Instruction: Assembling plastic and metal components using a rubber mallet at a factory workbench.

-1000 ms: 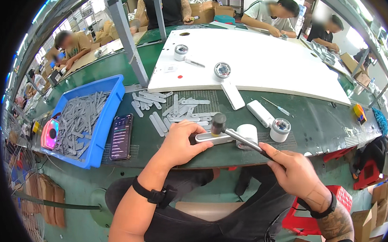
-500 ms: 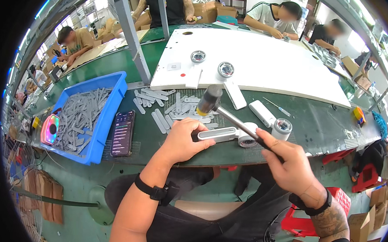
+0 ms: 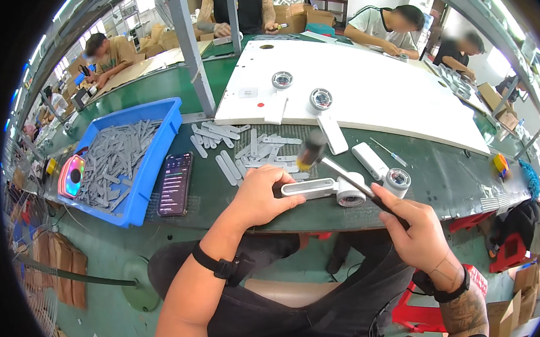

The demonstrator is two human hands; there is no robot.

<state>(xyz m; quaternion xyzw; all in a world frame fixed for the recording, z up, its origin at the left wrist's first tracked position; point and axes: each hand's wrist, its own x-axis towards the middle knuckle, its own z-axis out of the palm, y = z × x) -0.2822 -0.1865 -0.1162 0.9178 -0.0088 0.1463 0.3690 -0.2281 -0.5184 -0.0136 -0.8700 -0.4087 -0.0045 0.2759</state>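
Observation:
My left hand (image 3: 262,195) grips the end of a white device with a long handle (image 3: 308,188) and a round head (image 3: 351,198), like a small handheld fan. A grey strip lies in the slot along its handle. In my right hand (image 3: 416,228) is the dark grip of a hammer (image 3: 346,174). Its head, blurred and yellow at the striking face, hangs just above the handle. Beside them, a similar white device (image 3: 397,181) lies to the right, and loose grey strips (image 3: 228,166) lie beyond my left hand.
A blue bin (image 3: 135,192) of grey strips and a phone (image 3: 175,185) sit at left. Two more white devices (image 3: 333,134) (image 3: 277,108) rest by a large white board (image 3: 396,96). A screwdriver (image 3: 390,151) lies right. A metal post (image 3: 193,54) rises at the bench's far side; people work beyond.
The hammer head has come down and rightward, closer to the device's handle. My left hand keeps its grip. Across the bench, a person's other hand now shows, with a white item.

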